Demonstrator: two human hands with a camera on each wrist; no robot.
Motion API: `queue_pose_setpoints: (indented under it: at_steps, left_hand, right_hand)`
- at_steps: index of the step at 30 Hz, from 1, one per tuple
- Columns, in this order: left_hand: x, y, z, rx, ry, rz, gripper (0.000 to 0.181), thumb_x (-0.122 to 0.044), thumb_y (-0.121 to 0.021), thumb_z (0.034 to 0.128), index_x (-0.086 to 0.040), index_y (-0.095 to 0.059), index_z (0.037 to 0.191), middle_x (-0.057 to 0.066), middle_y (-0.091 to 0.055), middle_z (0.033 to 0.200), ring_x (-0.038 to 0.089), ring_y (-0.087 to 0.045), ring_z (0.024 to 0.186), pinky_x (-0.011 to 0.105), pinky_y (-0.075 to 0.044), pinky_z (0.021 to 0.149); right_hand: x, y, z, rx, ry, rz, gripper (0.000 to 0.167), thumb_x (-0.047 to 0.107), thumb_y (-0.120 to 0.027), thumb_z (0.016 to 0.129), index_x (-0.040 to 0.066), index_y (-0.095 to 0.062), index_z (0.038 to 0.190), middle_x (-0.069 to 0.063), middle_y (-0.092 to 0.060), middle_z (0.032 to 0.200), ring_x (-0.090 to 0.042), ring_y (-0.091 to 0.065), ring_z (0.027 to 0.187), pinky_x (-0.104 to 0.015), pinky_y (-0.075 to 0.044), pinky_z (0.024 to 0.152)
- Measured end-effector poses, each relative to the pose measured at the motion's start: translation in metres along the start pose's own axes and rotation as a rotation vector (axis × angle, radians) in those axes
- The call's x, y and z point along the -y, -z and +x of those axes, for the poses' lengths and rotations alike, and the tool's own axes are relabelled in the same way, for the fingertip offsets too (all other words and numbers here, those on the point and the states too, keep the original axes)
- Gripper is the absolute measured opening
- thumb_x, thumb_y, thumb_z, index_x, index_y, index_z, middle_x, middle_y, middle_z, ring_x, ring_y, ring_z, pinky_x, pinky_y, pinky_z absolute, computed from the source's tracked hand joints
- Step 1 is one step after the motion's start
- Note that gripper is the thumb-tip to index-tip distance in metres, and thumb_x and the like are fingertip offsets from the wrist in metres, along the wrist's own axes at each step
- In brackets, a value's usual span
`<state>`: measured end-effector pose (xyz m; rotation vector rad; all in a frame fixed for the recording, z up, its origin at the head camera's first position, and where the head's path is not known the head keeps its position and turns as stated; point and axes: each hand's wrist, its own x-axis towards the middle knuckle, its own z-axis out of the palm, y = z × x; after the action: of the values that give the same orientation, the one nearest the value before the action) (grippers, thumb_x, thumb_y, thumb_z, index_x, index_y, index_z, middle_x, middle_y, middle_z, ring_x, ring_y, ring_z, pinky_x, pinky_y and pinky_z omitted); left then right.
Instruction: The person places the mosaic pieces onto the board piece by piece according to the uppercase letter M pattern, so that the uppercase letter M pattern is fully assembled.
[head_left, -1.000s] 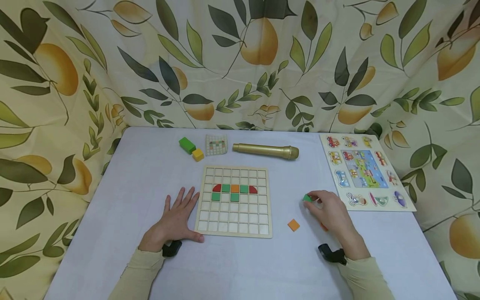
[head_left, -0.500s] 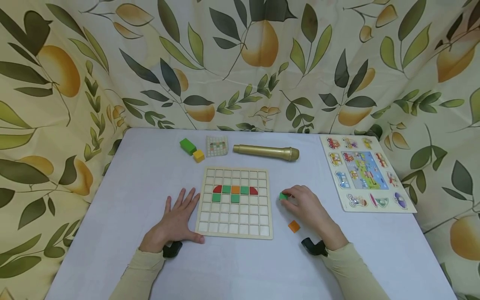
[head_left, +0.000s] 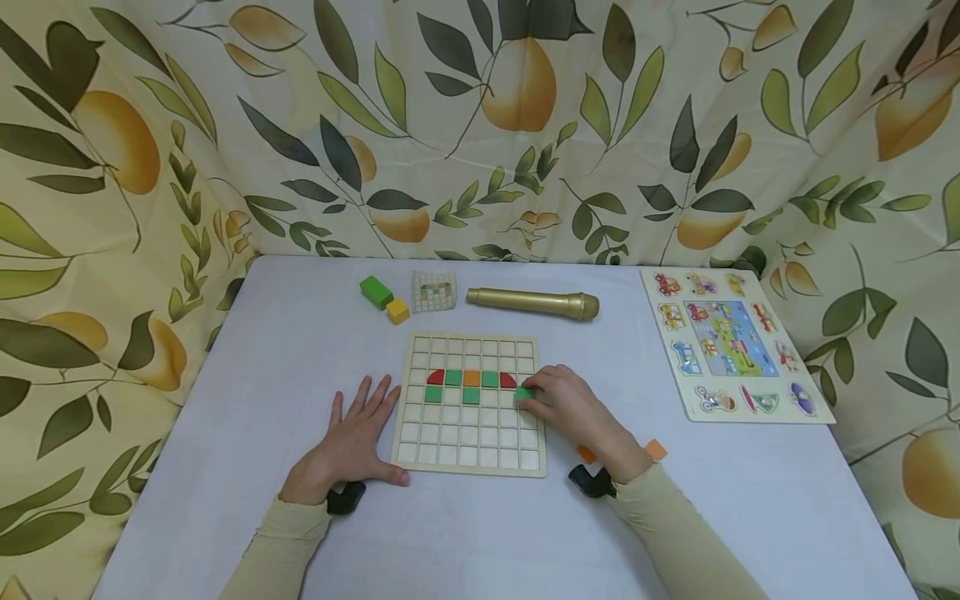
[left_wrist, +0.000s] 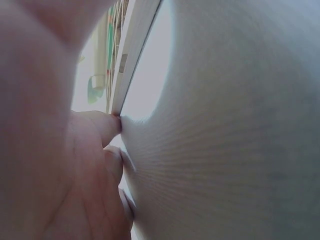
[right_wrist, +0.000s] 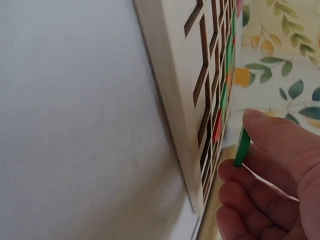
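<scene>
My right hand (head_left: 573, 407) pinches a green square tile (right_wrist: 242, 147) between thumb and fingertips, over the right edge of a wooden grid board (head_left: 468, 458). Spread flat on the cloth, my left hand (head_left: 352, 437) has its fingers along the board's left edge and its thumb at the lower left corner. Set in the grid are a row with red quarter-round tiles at its ends, green squares and an orange square tile (head_left: 471, 378), plus two green tiles below. Two orange tiles lie by my right wrist, one of them, an orange tile (head_left: 656, 450), beyond it and the other partly hidden.
Behind the board lie a green block (head_left: 376, 292), a yellow block (head_left: 397, 312), a small pattern card (head_left: 434, 292) and a gold microphone (head_left: 532, 303). A picture puzzle board (head_left: 678, 392) lies at the right. Patterned curtains surround the white-covered table (head_left: 480, 542).
My right hand has carried the green tile leftward from beside the puzzle board to the grid's right edge. The left hand has stayed in place.
</scene>
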<state>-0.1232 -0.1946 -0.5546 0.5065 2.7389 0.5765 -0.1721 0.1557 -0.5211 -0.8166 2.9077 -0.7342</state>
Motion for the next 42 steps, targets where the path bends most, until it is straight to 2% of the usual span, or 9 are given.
queue_pose_setpoints:
  at_steps: [5,16,32,42]
  left_hand:
    - [0.0,-0.001,0.001,0.0,0.0,0.005,0.14,-0.077,-0.079,0.0514,-0.007,-0.019,0.156,0.012,-0.007,0.162,0.036,0.007,0.146,0.067,0.008,0.106]
    - [-0.002,0.002,-0.002,-0.005,-0.002,-0.002,0.138,-0.074,-0.08,0.0523,-0.005,-0.02,0.156,0.014,-0.008,0.162,0.038,0.006,0.146,0.068,0.006,0.105]
    - [-0.001,0.001,-0.001,0.014,0.012,0.009,0.139,-0.075,-0.08,0.052,-0.006,-0.019,0.156,0.013,-0.005,0.162,0.038,0.007,0.146,0.068,0.008,0.105]
    - [-0.002,0.002,-0.001,0.021,0.011,0.004,0.139,-0.075,-0.079,0.0528,-0.006,-0.018,0.156,0.013,-0.005,0.162,0.038,0.008,0.145,0.067,0.009,0.105]
  right_hand:
    - [0.005,-0.005,0.005,-0.006,0.018,-0.009,0.026,0.024,-0.079,0.084,0.005,-0.074,0.101,-0.002,-0.067,0.095,-0.02,-0.058,0.092,-0.036,-0.05,0.082]
    - [0.013,-0.009,0.011,0.008,0.003,-0.006,0.025,0.023,-0.081,0.083,0.005,-0.075,0.1,-0.002,-0.067,0.095,-0.02,-0.058,0.091,-0.034,-0.049,0.081]
    - [0.015,-0.016,0.015,0.023,-0.008,-0.031,0.026,0.02,-0.082,0.081,0.004,-0.074,0.1,-0.003,-0.065,0.094,-0.02,-0.056,0.088,-0.033,-0.05,0.078]
    - [0.004,-0.001,0.005,0.003,-0.048,-0.024,0.025,0.022,-0.077,0.087,0.005,-0.073,0.105,-0.002,-0.065,0.094,-0.02,-0.056,0.09,-0.035,-0.05,0.078]
